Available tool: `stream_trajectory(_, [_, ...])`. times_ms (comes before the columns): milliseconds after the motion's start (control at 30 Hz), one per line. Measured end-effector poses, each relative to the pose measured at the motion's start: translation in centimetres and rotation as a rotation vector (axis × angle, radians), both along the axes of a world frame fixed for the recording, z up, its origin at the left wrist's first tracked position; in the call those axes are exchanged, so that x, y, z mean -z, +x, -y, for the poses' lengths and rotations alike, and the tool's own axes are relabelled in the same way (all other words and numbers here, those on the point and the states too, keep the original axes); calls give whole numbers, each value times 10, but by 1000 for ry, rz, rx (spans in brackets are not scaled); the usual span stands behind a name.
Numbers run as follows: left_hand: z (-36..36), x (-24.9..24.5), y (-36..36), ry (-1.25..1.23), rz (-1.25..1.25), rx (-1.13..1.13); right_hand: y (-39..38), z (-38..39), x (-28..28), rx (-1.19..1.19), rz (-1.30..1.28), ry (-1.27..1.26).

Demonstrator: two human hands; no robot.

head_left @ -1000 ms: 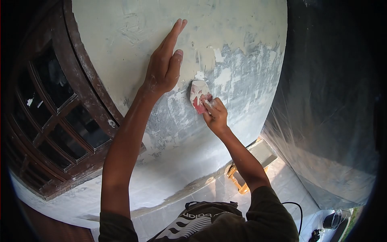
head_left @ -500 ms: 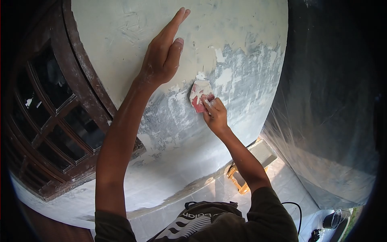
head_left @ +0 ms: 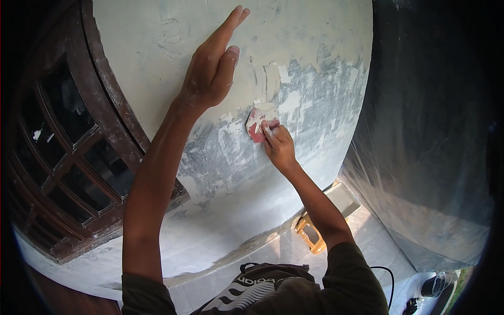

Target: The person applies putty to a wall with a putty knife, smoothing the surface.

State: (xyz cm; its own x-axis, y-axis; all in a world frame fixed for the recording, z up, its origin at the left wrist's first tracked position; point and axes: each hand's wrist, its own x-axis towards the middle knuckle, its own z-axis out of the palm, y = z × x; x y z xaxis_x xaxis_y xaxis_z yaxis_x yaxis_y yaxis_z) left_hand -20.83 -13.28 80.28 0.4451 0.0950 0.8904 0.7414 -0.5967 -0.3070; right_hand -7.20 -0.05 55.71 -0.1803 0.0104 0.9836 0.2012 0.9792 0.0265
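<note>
My right hand (head_left: 281,148) grips a red putty scraper (head_left: 256,131), its blade side coated with white filler. The scraper is against the wall (head_left: 320,47), where pale filler above meets a patchy grey-and-white band. Just above the blade, a fresh smear (head_left: 266,81) with dark streaks shows on the wall. My left hand (head_left: 212,73) is raised higher and to the left, fingers stretched out and the thumb apart from them. Its palm faces the wall side and is partly hidden, so contact with the wall cannot be made out.
A brown wooden window frame (head_left: 97,139) with glass panes borders the wall on the left. Clear plastic sheeting (head_left: 420,210) hangs at the right. Below stand a yellow stool (head_left: 313,241) and a long tray (head_left: 344,198); a dark bucket (head_left: 432,286) is at lower right.
The scraper and my right hand have shifted slightly upward. A smear with dark streaks now shows above the blade. My left hand has barely moved.
</note>
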Motion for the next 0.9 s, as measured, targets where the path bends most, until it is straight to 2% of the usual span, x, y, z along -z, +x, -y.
stream_trajectory(67, [-1, 0, 0, 2, -3, 4, 8, 22, 18, -92, 32, -137])
stream_trajectory(133, [-1, -2, 2, 9, -9, 8, 10, 27, -2, -123, -28, -91])
stream_trajectory(167, [0, -1, 5, -72, 46, 16, 12, 29, -13, -156, -84, -51])
stream_trajectory(200, [0, 0, 7, -154, 100, 24, 12, 27, -32, -114, -122, -75])
stream_trajectory(233, [-1, 0, 9, -157, 99, 25, 9, 16, -50, -90, -204, 13])
stream_trajectory(367, [-9, 0, 8, -12, 22, 27, 1, -11, -81, 87, -159, 22])
stream_trajectory(433, [-8, 0, 7, 18, -2, 24, -5, -10, -63, 89, -117, -4])
stream_trajectory(500, [-3, 1, 8, -66, 49, 34, -7, 2, -35, 83, -59, -45])
stream_trajectory(600, [3, 1, 9, -134, 79, 15, -4, 34, 10, -103, -38, -118])
stream_trajectory(667, [3, -1, 9, -139, 77, 9, 1, 53, 10, -179, -42, -149])
stream_trajectory(833, [10, -7, 18, -221, 79, 83, 1, 25, -74, -37, -277, -131])
stream_trajectory(900, [-2, -5, 9, -30, 6, -28, -8, 8, -87, 26, -234, -117])
